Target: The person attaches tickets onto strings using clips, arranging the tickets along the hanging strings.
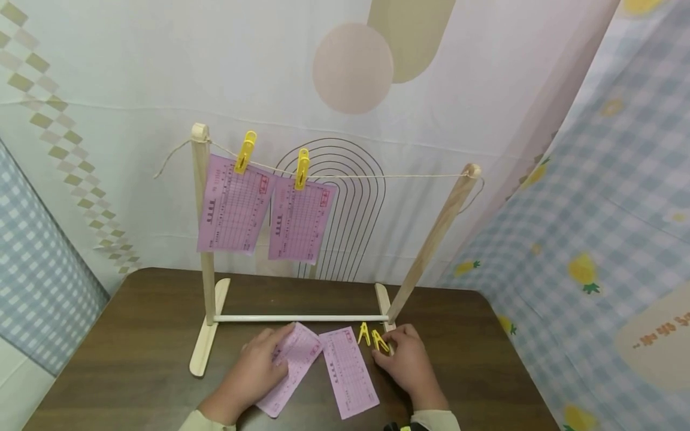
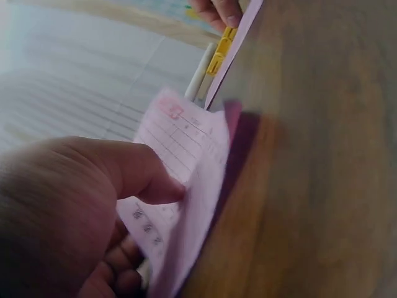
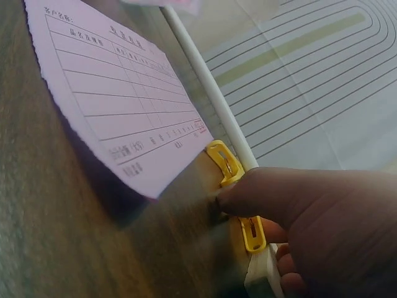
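Pink slip [image 1: 299, 364] sits pinched in the left grip [image 1: 256, 363].

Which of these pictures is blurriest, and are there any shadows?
Left wrist view: blurriest, with soft print on the pink slip and a smeared tabletop; right wrist view: clearer lines on the loose slip, dark shadow beneath it; head view: fairly crisp, evenly lit.

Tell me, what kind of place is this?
Probably an indoor craft corner: a brown table, patterned cloths behind and beside it, and a wooden stand with pink slips clipped on its string.
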Demonstrator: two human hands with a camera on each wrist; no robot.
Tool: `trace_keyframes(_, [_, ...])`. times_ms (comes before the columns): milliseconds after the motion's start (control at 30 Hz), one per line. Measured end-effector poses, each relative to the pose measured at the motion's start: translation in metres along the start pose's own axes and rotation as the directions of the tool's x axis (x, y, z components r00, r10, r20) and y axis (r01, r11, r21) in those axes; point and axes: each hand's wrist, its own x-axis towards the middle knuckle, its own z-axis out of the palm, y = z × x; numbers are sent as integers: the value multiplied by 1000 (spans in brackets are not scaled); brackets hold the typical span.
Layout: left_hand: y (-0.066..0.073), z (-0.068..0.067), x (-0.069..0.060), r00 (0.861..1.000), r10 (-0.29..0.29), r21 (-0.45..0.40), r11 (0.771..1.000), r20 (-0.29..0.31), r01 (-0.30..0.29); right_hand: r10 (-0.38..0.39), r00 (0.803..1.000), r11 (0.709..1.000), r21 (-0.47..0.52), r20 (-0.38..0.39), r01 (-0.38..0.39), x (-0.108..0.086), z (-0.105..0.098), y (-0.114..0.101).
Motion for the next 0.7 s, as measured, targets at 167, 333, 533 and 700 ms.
trace_keyframes(167, [-7, 4, 4, 999, -13, -150, 989, -37, 7, -21, 1000, 1000, -10, -5, 21, -2, -1, -1])
trace_keyframes(333, [-10, 5, 7, 1000, -5, -262, 965, -30, -3, -27, 1000, 1000, -8, -5, 27, -2, -3, -1])
trace_keyframes(533, [-11, 6, 7, 996, -41, -357, 934, -76, 11, -18, 1000, 1000, -2, -5, 18, -1, -3, 0])
trace_keyframes(700, [-12, 6, 6, 992, -90, -378, 924, -90, 49, -16, 1000, 1000, 12, -14, 16, -1, -3, 1])
